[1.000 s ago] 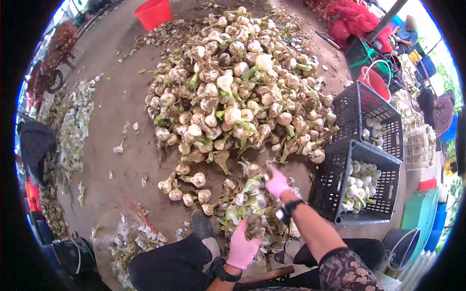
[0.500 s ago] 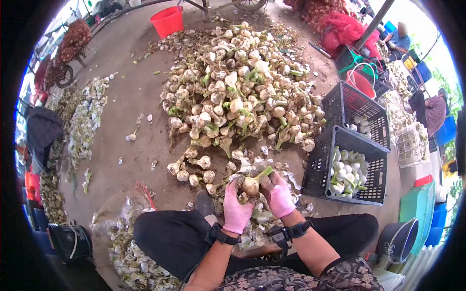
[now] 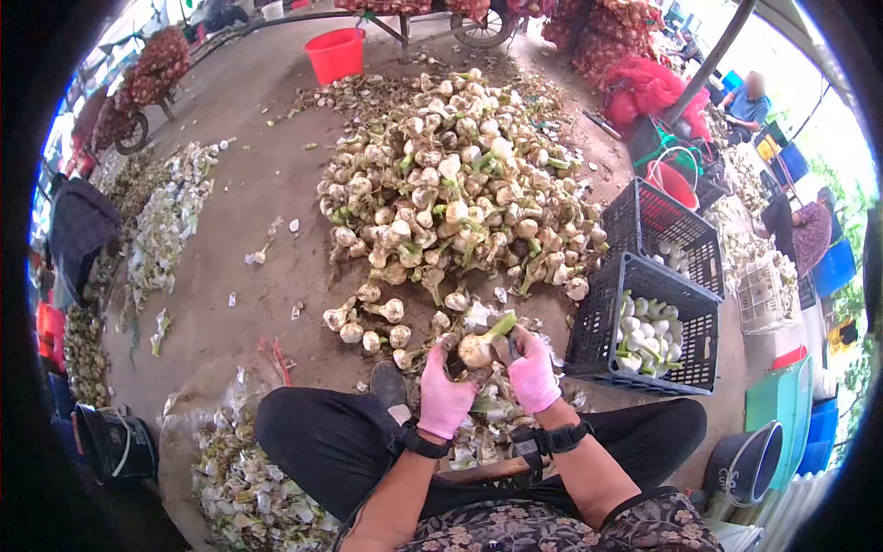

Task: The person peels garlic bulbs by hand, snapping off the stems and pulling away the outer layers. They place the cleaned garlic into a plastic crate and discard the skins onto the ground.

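Observation:
Pink gloves with dirt-darkened fingertips cover both hands. My left hand [image 3: 445, 397] is closed around the lower left side of a garlic bulb [image 3: 475, 351], which has a short green stem pointing up and right. Fingers of my right hand [image 3: 533, 375] are bent in against the stem side of the same bulb. Loose papery garlic skins [image 3: 492, 431] lie under and between the hands. Just left of them, several unpeeled bulbs [image 3: 393, 310] rest on the ground in front of a large garlic heap [image 3: 451, 193].
Peeled white garlic partly fills a black crate [image 3: 598, 317] at my right; another crate [image 3: 625, 216] stands behind it. A red bucket [image 3: 335, 57] is beyond the heap. Discarded skins [image 3: 258, 478] lie left of my knee. Other people [image 3: 750, 106] sit at the far right.
The view has tipped upward and shifted slightly, showing more of the background. The bulb has turned between my hands, with more of its pale side showing.

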Tool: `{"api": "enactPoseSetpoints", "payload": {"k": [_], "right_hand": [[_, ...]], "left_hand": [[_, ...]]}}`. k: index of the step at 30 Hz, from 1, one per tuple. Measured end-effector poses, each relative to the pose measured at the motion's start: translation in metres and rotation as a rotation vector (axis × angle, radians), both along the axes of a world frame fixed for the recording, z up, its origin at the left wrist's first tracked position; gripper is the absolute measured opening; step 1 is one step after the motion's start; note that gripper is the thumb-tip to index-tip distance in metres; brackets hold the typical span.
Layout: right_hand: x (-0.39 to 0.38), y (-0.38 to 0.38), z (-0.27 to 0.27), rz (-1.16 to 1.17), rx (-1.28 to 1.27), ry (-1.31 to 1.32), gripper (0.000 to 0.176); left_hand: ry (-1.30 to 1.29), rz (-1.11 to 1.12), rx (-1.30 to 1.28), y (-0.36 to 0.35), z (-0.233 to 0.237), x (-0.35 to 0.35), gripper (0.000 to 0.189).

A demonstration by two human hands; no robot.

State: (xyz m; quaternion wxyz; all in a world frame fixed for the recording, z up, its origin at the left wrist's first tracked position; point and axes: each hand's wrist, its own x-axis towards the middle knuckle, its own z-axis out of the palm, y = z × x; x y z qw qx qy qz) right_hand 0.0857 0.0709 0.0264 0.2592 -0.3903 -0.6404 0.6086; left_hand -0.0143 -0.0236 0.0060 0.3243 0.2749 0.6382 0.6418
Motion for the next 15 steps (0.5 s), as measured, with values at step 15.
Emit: {"api": "enactPoseSetpoints", "payload": {"k": [15], "right_hand": [[0.032, 0.019, -0.021, -0.052, -0.168, 0.071, 0.031]], "left_hand": [[-1.127, -0.174, 0.080, 0.006, -0.030, -0.003, 0.049]]}}
